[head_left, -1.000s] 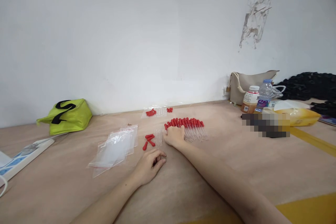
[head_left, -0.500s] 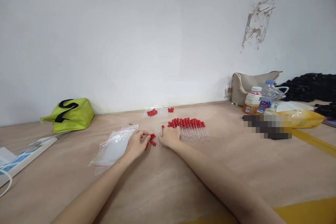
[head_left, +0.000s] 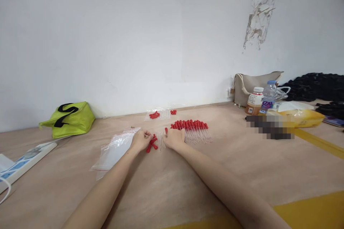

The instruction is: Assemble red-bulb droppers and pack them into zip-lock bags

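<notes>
Soft, even light is spread over the big white wall (head_left: 107,43).
Faint shadows are cast along the bare forearms (head_left: 215,177). A shine is left on the flat clear plastic bags (head_left: 114,154). The thin clear red-topped tubes (head_left: 198,131) are blurred, and one dark thing (head_left: 271,127) is hidden by squares.

The left hand (head_left: 140,140) is beside loose red bulbs (head_left: 154,146) on the counter (head_left: 166,189); the right hand (head_left: 174,139) is at the left end of red-topped clear droppers (head_left: 195,125).
</notes>
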Action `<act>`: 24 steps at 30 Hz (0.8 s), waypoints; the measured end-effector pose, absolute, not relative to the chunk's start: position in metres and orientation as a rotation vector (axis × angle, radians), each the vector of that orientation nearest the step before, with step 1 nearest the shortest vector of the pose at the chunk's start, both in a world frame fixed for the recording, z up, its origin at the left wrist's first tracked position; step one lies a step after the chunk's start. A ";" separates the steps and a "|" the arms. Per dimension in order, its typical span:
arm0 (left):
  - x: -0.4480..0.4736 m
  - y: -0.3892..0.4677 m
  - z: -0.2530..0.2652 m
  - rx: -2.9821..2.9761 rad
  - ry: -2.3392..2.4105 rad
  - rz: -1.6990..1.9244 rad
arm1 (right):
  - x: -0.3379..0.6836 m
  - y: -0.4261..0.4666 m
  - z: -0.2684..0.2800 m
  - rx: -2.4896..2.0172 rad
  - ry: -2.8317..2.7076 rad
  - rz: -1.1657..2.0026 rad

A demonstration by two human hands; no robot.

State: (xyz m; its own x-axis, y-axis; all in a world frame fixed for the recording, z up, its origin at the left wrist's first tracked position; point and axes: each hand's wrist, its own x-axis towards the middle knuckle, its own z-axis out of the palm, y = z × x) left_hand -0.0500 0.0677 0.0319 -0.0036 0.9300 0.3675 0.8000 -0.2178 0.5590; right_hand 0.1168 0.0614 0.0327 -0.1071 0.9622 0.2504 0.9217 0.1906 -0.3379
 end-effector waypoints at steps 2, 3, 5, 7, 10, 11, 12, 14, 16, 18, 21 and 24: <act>-0.044 0.056 0.034 2.099 1.780 1.077 | 0.136 0.057 0.035 -1.638 -2.049 0.110; -0.039 0.048 0.034 2.115 1.728 1.084 | 0.149 0.055 0.035 -1.542 -2.059 0.106; -0.029 0.032 0.031 2.143 1.583 1.070 | 0.174 0.048 0.033 -1.289 -2.098 0.113; -0.018 0.018 0.024 2.137 1.391 1.066 | 0.198 0.039 0.027 -1.055 -2.154 0.079; -0.002 0.007 0.012 2.120 1.262 1.063 | 0.220 0.024 0.013 -0.890 -2.208 0.021; 0.003 0.006 0.009 2.132 1.246 1.057 | 0.224 0.020 0.008 -0.877 -2.208 0.024; 0.007 0.004 0.007 2.155 1.240 1.046 | 0.226 0.017 0.004 -0.880 -2.204 0.035; 0.013 0.002 0.004 2.216 1.250 1.020 | 0.226 0.012 -0.002 -0.906 -2.193 0.063; 0.015 -0.001 0.003 2.254 1.281 1.013 | 0.225 0.010 -0.004 -0.928 -2.195 0.090; 0.014 -0.004 0.003 2.259 1.295 1.014 | 0.224 0.010 -0.003 -0.940 -2.196 0.115; 0.013 -0.005 0.003 2.242 1.296 1.018 | 0.225 0.010 -0.002 -0.942 -2.199 0.130; 0.013 -0.004 0.003 2.219 1.264 1.020 | 0.226 0.008 -0.001 -0.919 -2.219 0.111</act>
State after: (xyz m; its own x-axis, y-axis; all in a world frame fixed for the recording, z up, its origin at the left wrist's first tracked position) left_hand 0.0129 -0.0041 0.0029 0.3284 0.8554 0.4006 0.5720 -0.5176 0.6363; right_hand 0.2256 0.0085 -0.0012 -0.4862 0.6451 0.5895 0.5831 0.7419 -0.3310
